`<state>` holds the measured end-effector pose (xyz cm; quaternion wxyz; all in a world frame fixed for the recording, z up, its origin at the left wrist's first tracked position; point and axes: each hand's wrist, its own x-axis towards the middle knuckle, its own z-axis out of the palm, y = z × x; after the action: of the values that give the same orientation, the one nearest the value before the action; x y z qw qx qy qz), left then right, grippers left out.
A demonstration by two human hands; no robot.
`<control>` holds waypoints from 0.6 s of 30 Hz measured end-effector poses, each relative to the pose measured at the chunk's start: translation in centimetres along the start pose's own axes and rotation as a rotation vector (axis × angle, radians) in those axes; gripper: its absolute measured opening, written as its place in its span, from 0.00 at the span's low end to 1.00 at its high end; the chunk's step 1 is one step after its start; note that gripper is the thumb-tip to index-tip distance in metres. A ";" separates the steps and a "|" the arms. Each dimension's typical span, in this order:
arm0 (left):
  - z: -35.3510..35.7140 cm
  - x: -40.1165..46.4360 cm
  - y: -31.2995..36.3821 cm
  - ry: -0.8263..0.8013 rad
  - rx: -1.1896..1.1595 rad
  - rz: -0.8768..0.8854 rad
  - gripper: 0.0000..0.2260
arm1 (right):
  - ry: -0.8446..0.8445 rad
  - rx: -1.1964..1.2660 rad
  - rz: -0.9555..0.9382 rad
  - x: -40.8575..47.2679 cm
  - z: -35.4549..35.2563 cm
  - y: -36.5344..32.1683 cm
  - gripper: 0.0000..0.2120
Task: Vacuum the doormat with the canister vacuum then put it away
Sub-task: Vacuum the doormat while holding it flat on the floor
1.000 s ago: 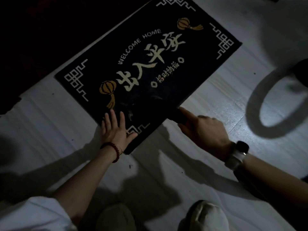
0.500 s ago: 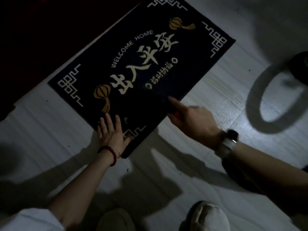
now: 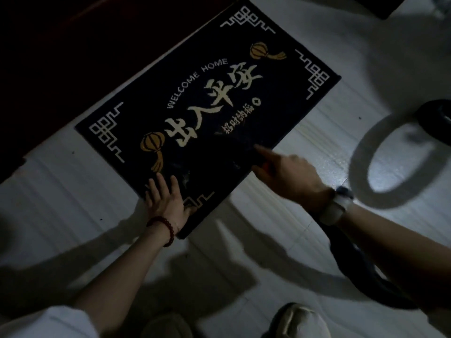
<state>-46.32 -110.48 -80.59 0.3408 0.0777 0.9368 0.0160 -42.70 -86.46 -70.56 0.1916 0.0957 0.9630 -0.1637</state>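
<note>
Since the earlier frame the right hand [image 3: 290, 176] has slid further onto the mat [image 3: 195, 89], forefinger stretched out, the other fingers closed around a dark nozzle that is hard to make out. The left hand [image 3: 166, 203] stays flat and open, pressing the mat's near corner. The mat lies askew on the pale floor [image 3: 61, 203]: dark, short-piled, rectangular, with cream fretwork corners, gold lanterns and "WELCOME HOME". A black ribbed hose [image 3: 353, 264] runs under the right forearm.

Dark doormat [image 3: 207, 113] lies flat, askew; black vacuum hose [image 3: 361, 272] curves beside it.
</note>
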 end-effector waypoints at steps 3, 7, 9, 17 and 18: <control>-0.1 0.0 -0.1 -0.014 0.005 -0.002 0.42 | 0.110 0.067 -0.011 5.6 -0.7 -3.4 0.25; -0.7 0.0 0.2 -0.036 -0.021 -0.022 0.42 | 0.023 0.120 0.031 6.3 1.2 -3.0 0.24; -0.7 0.1 0.6 -0.026 -0.057 -0.054 0.41 | -0.011 0.097 0.046 1.9 2.6 -0.8 0.25; -0.5 0.0 1.3 -0.006 -0.070 -0.077 0.41 | 0.109 0.037 0.070 0.2 -0.5 2.1 0.26; -0.5 0.1 1.3 -0.012 -0.077 -0.076 0.41 | 0.158 0.067 0.109 2.3 -0.9 2.3 0.25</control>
<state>-46.52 -109.18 -80.16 0.3496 0.0287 0.9356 0.0388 -44.48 -83.72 -71.33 0.1204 0.1669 0.9624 -0.1772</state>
